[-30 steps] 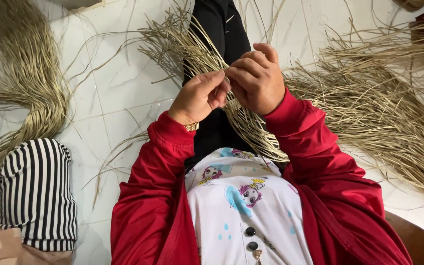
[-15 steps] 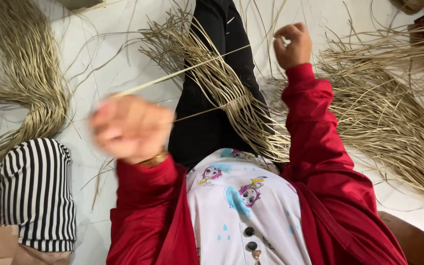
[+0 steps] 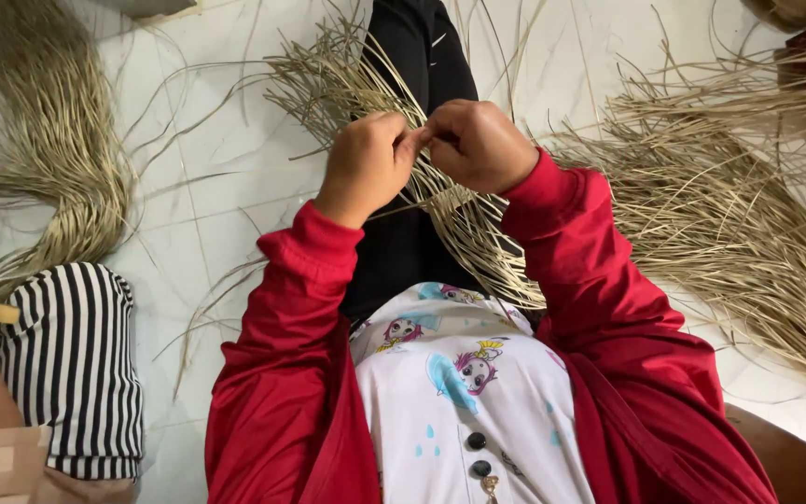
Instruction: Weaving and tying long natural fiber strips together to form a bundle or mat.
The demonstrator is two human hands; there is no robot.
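Head view: left hand, right hand apparently pinching straw strands.

Open floor: bare white tiles, centre left of frame.
Blocked right: dense straw pile.
Blocked far left: curved straw bundle, striped sleeve.

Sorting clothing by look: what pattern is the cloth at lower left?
Black-and-white stripes on the cloth, head view.
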